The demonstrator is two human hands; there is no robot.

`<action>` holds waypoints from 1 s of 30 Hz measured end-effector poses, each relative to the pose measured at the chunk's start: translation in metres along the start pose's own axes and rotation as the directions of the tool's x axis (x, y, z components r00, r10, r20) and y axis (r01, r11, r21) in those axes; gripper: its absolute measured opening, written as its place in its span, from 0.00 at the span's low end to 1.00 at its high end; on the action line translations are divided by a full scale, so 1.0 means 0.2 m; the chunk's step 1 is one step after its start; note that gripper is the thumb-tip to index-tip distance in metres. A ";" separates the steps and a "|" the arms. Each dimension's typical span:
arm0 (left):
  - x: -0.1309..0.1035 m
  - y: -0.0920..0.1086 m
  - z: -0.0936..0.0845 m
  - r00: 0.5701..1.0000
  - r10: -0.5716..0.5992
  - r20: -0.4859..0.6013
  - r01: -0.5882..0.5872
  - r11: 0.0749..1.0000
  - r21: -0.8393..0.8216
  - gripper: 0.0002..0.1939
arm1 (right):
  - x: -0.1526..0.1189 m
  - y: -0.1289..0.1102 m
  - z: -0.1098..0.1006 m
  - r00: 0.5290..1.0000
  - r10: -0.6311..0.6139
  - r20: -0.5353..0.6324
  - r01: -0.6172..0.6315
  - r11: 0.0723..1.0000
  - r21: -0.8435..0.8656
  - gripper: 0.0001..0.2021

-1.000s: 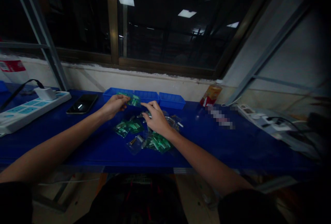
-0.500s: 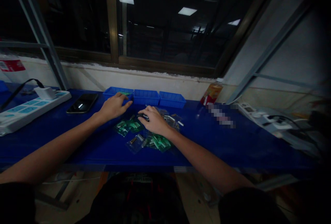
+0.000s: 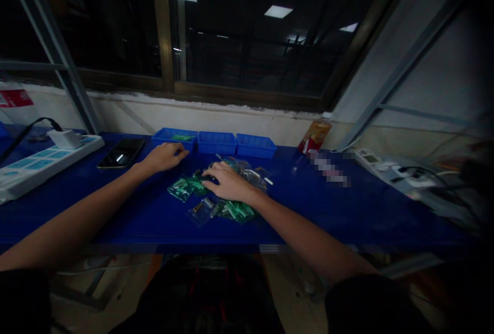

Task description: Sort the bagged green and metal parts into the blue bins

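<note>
My left hand (image 3: pixel 165 157) hovers in front of the left blue bin (image 3: pixel 156 139), its thumb and fingers loosely bent, slightly apart, and nothing visible in them. Small green packets (image 3: pixel 182 138) lie inside that bin. Over the pile on the table, my right hand (image 3: pixel 227 181) reaches with thumb and fingers apart, covering part of the packets beneath. Green bags (image 3: pixel 185 188) of small parts lie to its left. More green bags (image 3: pixel 237 211) sit below the wrist. A clear bag (image 3: pixel 202 211) holds brass-coloured and silvery pieces. Other clear bags (image 3: pixel 257 174) with metal pieces lie beyond the hand.
Two more blue bins, a middle one (image 3: pixel 216 143) and a right one (image 3: pixel 255 146), stand along the wall. At left are a phone (image 3: pixel 121 153) and a white power strip (image 3: pixel 50 161). A bottle (image 3: pixel 315 137) and another power strip (image 3: pixel 393 174) stand at right.
My left hand has drawn down and slightly left from the bin's edge, its thumb and fingers closer together. The right hand stays over the pile, shifting slightly. The view has tilted a little.
</note>
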State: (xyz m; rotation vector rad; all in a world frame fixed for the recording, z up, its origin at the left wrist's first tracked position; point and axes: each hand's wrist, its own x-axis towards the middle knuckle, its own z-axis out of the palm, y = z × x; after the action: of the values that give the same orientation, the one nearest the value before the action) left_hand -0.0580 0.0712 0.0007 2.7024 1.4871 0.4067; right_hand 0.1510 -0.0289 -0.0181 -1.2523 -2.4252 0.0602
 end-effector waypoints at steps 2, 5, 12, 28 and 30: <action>-0.03 0.05 -0.02 0.965 0.212 0.152 -0.200 0.976 -0.092 0.21 | 0.00 0.00 0.00 1.000 -0.007 0.015 0.007 1.000 -0.016 0.14; -0.08 0.09 -0.06 0.871 0.378 0.315 -0.319 0.921 -0.224 0.21 | 0.00 0.00 -0.01 0.999 -0.010 0.038 0.011 0.999 -0.033 0.15; -0.10 0.05 -0.06 0.881 0.326 0.343 -0.275 0.943 -0.189 0.17 | -0.01 -0.01 -0.01 0.997 -0.002 0.076 0.006 0.999 -0.042 0.16; -0.12 0.17 -0.03 0.848 0.467 0.251 -0.436 0.884 -0.169 0.12 | -0.01 0.00 -0.02 0.998 -0.002 0.058 0.006 0.996 -0.085 0.15; -0.13 0.20 -0.02 0.861 0.461 0.214 -0.430 0.885 -0.177 0.11 | 0.00 0.01 -0.02 1.000 0.004 0.029 -0.002 0.998 -0.067 0.14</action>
State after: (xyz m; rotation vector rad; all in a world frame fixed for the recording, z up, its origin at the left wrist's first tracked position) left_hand -0.0383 0.0276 0.0055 2.8477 0.7369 0.1458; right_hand 0.1539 -0.0284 -0.0158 -1.2931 -2.4688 -0.0018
